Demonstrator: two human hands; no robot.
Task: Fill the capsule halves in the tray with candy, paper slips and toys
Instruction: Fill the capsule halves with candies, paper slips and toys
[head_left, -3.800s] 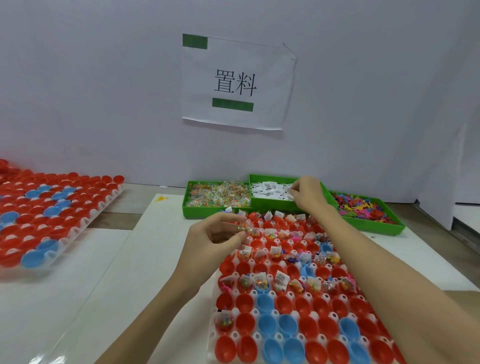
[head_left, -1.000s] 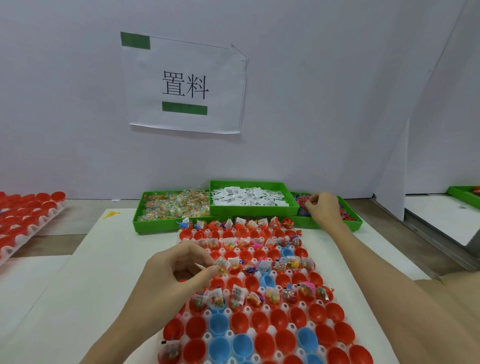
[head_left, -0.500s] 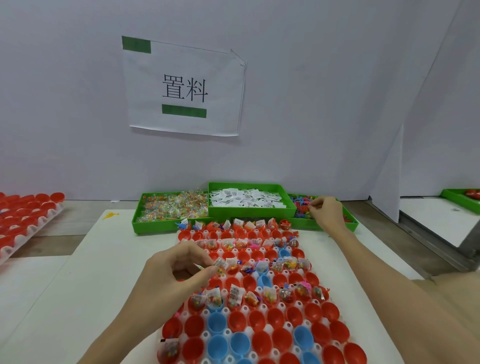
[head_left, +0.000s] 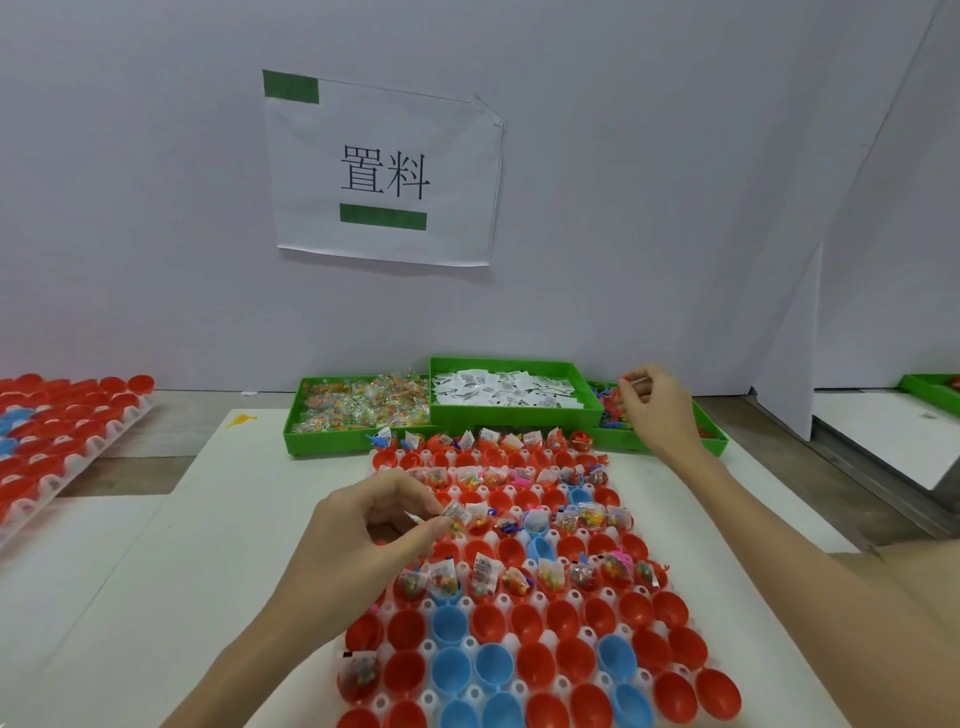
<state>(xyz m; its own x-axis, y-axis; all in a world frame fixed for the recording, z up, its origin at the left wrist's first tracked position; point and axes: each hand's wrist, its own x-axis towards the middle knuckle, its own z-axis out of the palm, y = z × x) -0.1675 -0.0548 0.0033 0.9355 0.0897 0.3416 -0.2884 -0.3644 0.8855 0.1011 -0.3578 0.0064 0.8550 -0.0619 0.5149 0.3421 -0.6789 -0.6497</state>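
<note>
The candy packet is pinched at its corner by the left hand, thumb vs. forefinger, over the tray's left side, mid rows. Judged: v. light, crinkly film, slippery, loose beads inside. It should take an edge or corner pinch w/o squeezing and drop in, not be pressed.

Capsule halves: thin rigid shells seated in sockets, prob. easy to tip or pop out if knocked. Far and mid rows are mostly filled; the rows nearest the person are mostly empty.

The right hand, at 1 o'clock from the tray, has its fingers curled over the toy bin. They seem to pinch sth small and reddish; what exactly can't be told.

Candy bin at 11 o'clock, slip bin at 12.

Hard to see: the toy bin is largely hidden by the hand, the tray's near edge is cut off, and a second tray at 9 o'clock on the surface is cropped.
</note>
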